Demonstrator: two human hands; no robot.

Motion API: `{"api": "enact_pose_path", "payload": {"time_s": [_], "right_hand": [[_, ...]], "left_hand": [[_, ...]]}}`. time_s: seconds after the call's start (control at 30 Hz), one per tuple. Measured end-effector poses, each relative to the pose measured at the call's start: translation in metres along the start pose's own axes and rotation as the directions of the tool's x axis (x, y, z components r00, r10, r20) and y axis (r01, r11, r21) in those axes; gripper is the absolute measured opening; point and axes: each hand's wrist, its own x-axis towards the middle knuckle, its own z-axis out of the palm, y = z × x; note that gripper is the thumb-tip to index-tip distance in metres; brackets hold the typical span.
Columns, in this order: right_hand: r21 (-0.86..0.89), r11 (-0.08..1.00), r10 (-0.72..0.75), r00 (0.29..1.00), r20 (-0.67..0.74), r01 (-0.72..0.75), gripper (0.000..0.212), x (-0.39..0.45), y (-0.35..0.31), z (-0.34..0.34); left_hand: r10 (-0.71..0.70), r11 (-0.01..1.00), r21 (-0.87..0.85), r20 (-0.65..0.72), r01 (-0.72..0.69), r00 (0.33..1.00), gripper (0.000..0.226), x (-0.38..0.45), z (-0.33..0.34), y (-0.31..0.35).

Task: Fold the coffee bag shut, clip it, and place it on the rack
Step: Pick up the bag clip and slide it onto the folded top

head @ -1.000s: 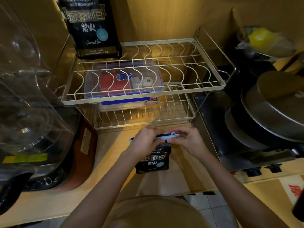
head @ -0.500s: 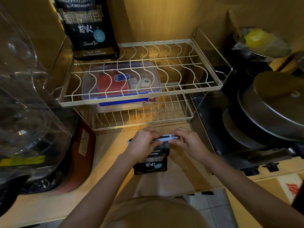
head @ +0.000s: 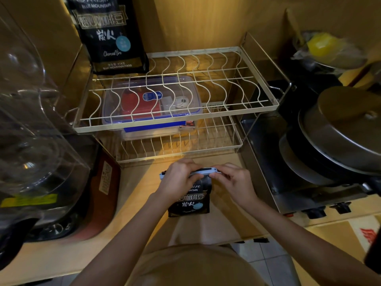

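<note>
Both hands are on the clip [head: 203,171], which lies across the folded top of the small coffee bag [head: 190,201]. Left hand [head: 178,179] is curled over the clip's left half, fingers closed down on it and on the bag top; only the clip's pale blue left tip pokes out past the knuckles. Right hand [head: 234,183] pinches the clip's right end between thumb and fingertips, other fingers loosely bent. I can't tell whether the clip is latched; the hands cover most of it.

The bag hangs below the hands, upright, label facing me, bottom edge on or just above the wooden counter [head: 140,182]; contact not clear from this angle. It is not yet on the rack.

Just beyond the hands is the wire rack [head: 177,124], two tiers. On the lower tier, ahead and slightly left of the hands, is a clear box with a blue lid rim [head: 152,118]. A second, larger coffee bag [head: 109,38] stands on the upper tier's far-left corner, well beyond the left hand. Far left of the left hand is a clear plastic appliance [head: 31,120]. Right of the right hand are stacked metal pans with a lid [head: 340,137].
</note>
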Motion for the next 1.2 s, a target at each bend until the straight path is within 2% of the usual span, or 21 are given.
{"api": "enact_pose_path", "payload": {"time_s": [0.1, 0.2, 0.27, 0.33, 0.4, 0.47, 0.53, 0.57, 0.63, 0.7, 0.77, 0.83, 0.93, 1.07, 1.13, 1.2], "right_hand": [[0.047, 0.998, 0.039, 0.999, 0.014, -0.040, 0.021, -0.002, 0.001, 0.001], [0.125, 0.981, 0.141, 0.986, 0.087, -0.152, 0.029, -0.003, 0.003, 0.004], [0.241, 0.915, 0.268, 0.933, 0.242, -0.325, 0.058, -0.008, 0.007, 0.009], [0.342, 0.793, 0.340, 0.832, 0.440, -0.505, 0.084, -0.015, 0.013, 0.017], [0.330, 0.776, 0.315, 0.783, 0.537, -0.538, 0.082, -0.021, 0.021, 0.026], [0.317, 0.778, 0.312, 0.772, 0.554, -0.542, 0.075, -0.026, 0.025, 0.035], [0.313, 0.769, 0.334, 0.768, 0.546, -0.557, 0.071, -0.028, 0.027, 0.039], [0.315, 0.765, 0.341, 0.768, 0.542, -0.562, 0.070, -0.028, 0.028, 0.041], [0.321, 0.763, 0.338, 0.770, 0.542, -0.561, 0.070, -0.026, 0.029, 0.042], [0.320, 0.766, 0.335, 0.771, 0.542, -0.558, 0.069, -0.025, 0.030, 0.042], [0.324, 0.763, 0.333, 0.770, 0.545, -0.559, 0.067, -0.024, 0.029, 0.041], [0.328, 0.756, 0.318, 0.756, 0.572, -0.566, 0.066, -0.022, 0.030, 0.041], [0.339, 0.746, 0.292, 0.739, 0.608, -0.573, 0.065, -0.021, 0.030, 0.037], [0.272, 0.778, 0.304, 0.718, 0.626, -0.566, 0.064, -0.006, 0.025, 0.035], [0.286, 0.790, 0.268, 0.725, 0.634, -0.542, 0.063, 0.005, 0.019, 0.027], [0.266, 0.796, 0.245, 0.692, 0.679, -0.544, 0.060, 0.009, 0.015, 0.018]], "left_hand": [[0.014, 1.000, 0.007, -0.005, -0.014, 1.000, 0.028, 0.000, 0.002, -0.001], [0.028, 0.999, 0.019, -0.025, -0.027, 0.999, 0.028, 0.000, 0.002, -0.003], [0.040, 0.999, 0.022, -0.020, -0.040, 0.999, 0.028, 0.000, 0.002, -0.003], [0.044, 0.999, 0.032, -0.003, -0.044, 0.999, 0.028, -0.001, 0.001, -0.002], [0.045, 0.998, 0.052, -0.002, -0.045, 0.999, 0.032, -0.003, 0.000, -0.002], [0.042, 0.995, 0.094, -0.006, -0.042, 0.999, 0.046, -0.007, -0.001, -0.005], [-0.041, 0.992, 0.115, -0.027, 0.043, 0.999, 0.078, -0.013, -0.005, -0.012], [-0.122, 0.990, 0.060, -0.048, 0.125, 0.991, 0.093, -0.018, -0.008, -0.018], [-0.314, 0.939, -0.158, -0.038, 0.304, 0.949, 0.115, -0.029, -0.013, -0.035], [-0.459, 0.807, -0.363, 0.109, 0.466, 0.881, 0.125, -0.043, -0.011, -0.054], [-0.488, 0.669, -0.454, 0.328, 0.588, 0.809, 0.117, -0.057, 0.000, -0.066], [-0.434, 0.638, -0.483, 0.419, 0.600, 0.798, 0.093, -0.067, 0.019, -0.069], [-0.453, 0.600, -0.551, 0.363, 0.580, 0.814, 0.075, -0.073, 0.037, -0.067], [-0.501, 0.602, -0.515, 0.350, 0.609, 0.791, 0.073, -0.064, 0.031, -0.077], [-0.503, 0.626, -0.509, 0.315, 0.591, 0.805, 0.065, -0.062, 0.019, -0.075], [-0.495, 0.619, -0.516, 0.328, 0.592, 0.805, 0.058, -0.063, 0.017, -0.071]]}}
